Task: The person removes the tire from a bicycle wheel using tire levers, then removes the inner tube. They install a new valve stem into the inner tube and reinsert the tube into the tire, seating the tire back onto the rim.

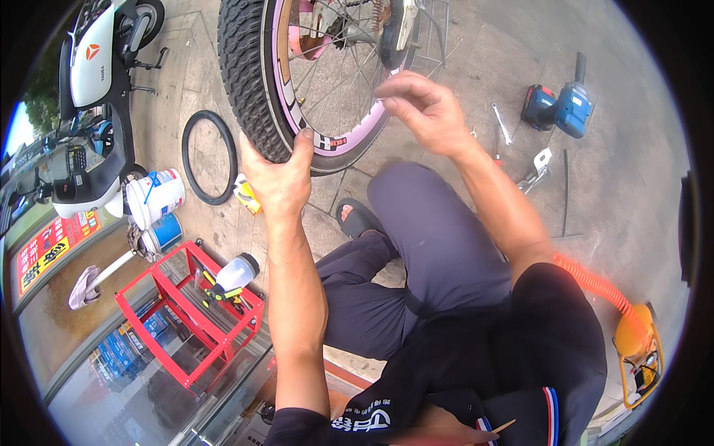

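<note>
A bicycle wheel stands in front of me, with a knobbly black tyre [249, 82] and a pink rim [369, 119]. My left hand [281, 177] grips the lower left of the tyre, its thumb lying across the sidewall towards the rim. On the right side of the rim, my right hand [425, 111] has its thumb and fingers drawn together in a pinch. Whether anything small sits between those fingertips I cannot make out. Spokes and the hub area show behind the rim. A slender grey metal frame [439, 44] stands beside the wheel.
Right: a blue cordless power tool [573, 110], a wrench [503, 124], metal pliers-like tool [537, 167] and an orange coiled hose [595, 279]. Left: a loose black tyre ring [187, 167], yellow box [247, 195], white bucket [156, 199], red metal rack [175, 308] and white scooter [93, 67].
</note>
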Demonstrator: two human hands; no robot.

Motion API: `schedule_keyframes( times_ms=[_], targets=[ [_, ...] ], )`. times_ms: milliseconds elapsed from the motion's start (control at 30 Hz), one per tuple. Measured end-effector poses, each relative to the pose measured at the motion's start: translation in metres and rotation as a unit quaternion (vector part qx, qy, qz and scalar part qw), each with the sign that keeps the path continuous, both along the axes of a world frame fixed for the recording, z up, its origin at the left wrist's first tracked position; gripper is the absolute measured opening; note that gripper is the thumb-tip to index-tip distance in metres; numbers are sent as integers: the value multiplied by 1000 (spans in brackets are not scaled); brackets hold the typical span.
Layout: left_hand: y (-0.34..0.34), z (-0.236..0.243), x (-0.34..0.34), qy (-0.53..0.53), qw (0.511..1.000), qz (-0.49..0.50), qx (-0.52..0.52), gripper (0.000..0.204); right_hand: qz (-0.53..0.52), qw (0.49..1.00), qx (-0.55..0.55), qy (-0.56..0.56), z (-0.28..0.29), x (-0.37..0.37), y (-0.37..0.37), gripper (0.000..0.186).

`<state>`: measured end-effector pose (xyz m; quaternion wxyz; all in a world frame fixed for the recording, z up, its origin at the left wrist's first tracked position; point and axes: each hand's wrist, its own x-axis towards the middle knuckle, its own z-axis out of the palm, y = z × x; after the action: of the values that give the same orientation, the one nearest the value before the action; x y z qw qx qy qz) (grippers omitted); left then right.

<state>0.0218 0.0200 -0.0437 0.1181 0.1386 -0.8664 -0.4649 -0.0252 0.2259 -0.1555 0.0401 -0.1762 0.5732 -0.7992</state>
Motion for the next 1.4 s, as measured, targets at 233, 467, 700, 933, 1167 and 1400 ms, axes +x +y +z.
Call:
schedule_keyframes(
  times_ms=[233, 467, 700, 933, 1167, 1400],
  targets=[
    [-10, 11, 1, -9, 980, -76, 182, 50, 117, 981, 49, -145, 48, -32, -51, 20],
    [-12, 22, -12, 13, 958, -122, 258, 51, 180, 963, 40, -196, 54, -42, -59, 24],
    [-14, 23, -18, -1, 958, -115, 264, 49, 183, 959, 0, -215, 53, -42, -65, 21],
    [-18, 19, -20, -10, 958, -115, 261, 47, 201, 933, -44, -294, 50, -44, -69, 23],
    [-20, 17, -19, -9, 959, -111, 262, 47, 248, 915, -101, -301, 53, -30, -57, 40],
    [-22, 21, -21, -41, 957, -134, 254, 44, 273, 949, 58, -149, 77, -1, -38, 61]
  ],
)
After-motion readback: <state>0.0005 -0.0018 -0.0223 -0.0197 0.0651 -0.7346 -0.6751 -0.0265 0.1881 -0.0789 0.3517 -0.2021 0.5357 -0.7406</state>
